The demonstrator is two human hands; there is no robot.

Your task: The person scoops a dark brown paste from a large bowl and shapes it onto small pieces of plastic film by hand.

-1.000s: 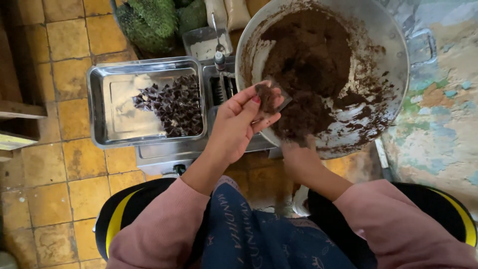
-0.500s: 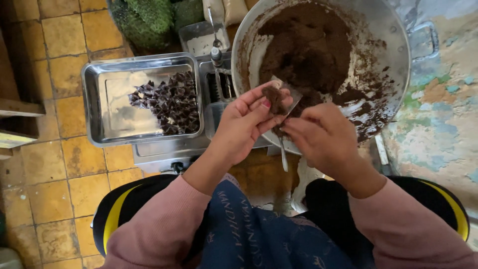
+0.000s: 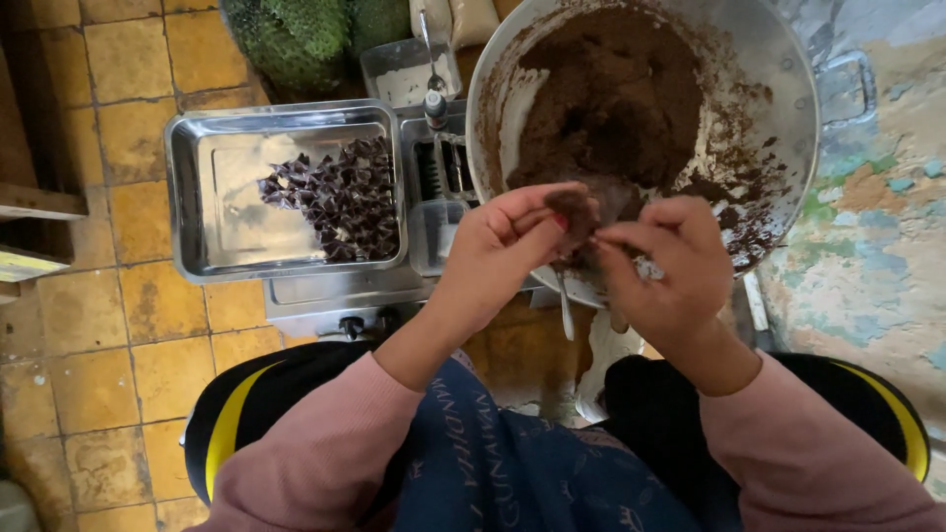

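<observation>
My left hand (image 3: 503, 251) pinches a small lump of brown paste (image 3: 574, 209) in a clear wrapper, just over the near rim of a big metal pot (image 3: 788, 118). My right hand (image 3: 670, 266) meets it from the right, fingertips on the same lump and wrapper. The pot holds a mound of brown paste (image 3: 616, 94) with smears on its walls. Left of my hands a steel tray (image 3: 197, 197) carries a heap of small dark wrapped pieces (image 3: 340, 197).
A small metal machine (image 3: 434, 187) sits between tray and pot, on a low steel stand (image 3: 335, 296). A clear container (image 3: 404, 69) and green spiky fruit (image 3: 296, 34) lie at the back. Yellow floor tiles (image 3: 89, 345) are at left, a worn painted wall (image 3: 877, 227) at right.
My right hand came out of the pot and joined my left hand at the lump. Both hands drew back slightly toward the pot's near rim.
</observation>
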